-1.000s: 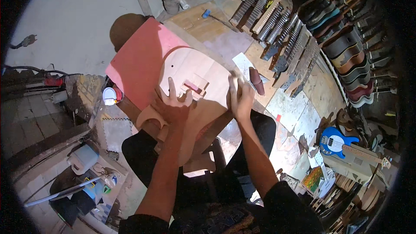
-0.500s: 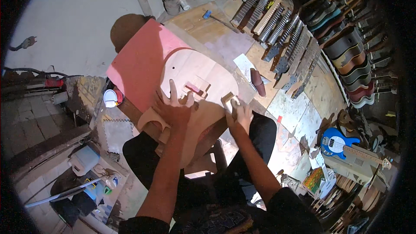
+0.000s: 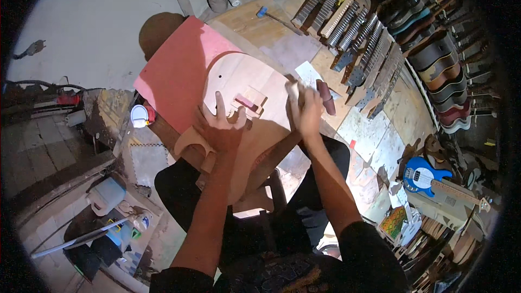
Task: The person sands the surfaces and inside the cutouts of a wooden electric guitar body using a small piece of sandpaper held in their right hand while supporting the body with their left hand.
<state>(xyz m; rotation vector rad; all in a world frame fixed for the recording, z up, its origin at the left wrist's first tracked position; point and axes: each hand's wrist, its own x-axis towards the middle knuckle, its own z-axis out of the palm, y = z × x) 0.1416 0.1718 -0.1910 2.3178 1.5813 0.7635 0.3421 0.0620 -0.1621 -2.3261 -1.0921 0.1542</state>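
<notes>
A pale wooden guitar body, with a routed pocket, a dark hole and a cutaway, lies across my lap over a pink sheet. My left hand rests open on the body, fingers spread, below and left of the pocket. At the body's right edge, my right hand grips a small pale block, slightly blurred. Just right of that hand, a maroon rolled sheet lies by a white paper.
Several guitar necks lie on the bench behind, near a blue mallet. Guitar bodies hang at the right, above a blue bass. An open can stands left. A jug sits lower left.
Half a second ago my right hand was lower on the body's edge with the block; it has moved back up along it. My left hand stays spread on the body.
</notes>
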